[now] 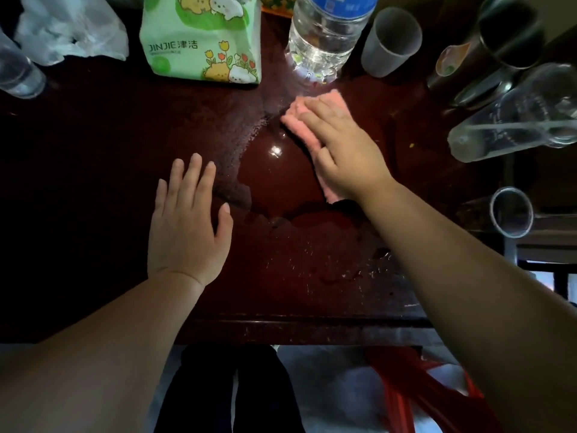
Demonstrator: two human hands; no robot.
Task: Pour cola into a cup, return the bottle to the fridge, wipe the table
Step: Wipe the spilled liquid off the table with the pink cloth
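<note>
My right hand lies flat with straight fingers on a pink cloth, pressing it onto the dark red-brown table near the middle. A wet smear runs left of the cloth. My left hand rests flat on the table, fingers straight, holding nothing. A frosted plastic cup stands at the back right, beyond the cloth. No cola bottle is in sight.
A clear water bottle stands just behind the cloth. A green tissue pack sits at the back centre, a plastic bag back left. Glass bottles and a clear cup crowd the right side. The table's front edge is near me.
</note>
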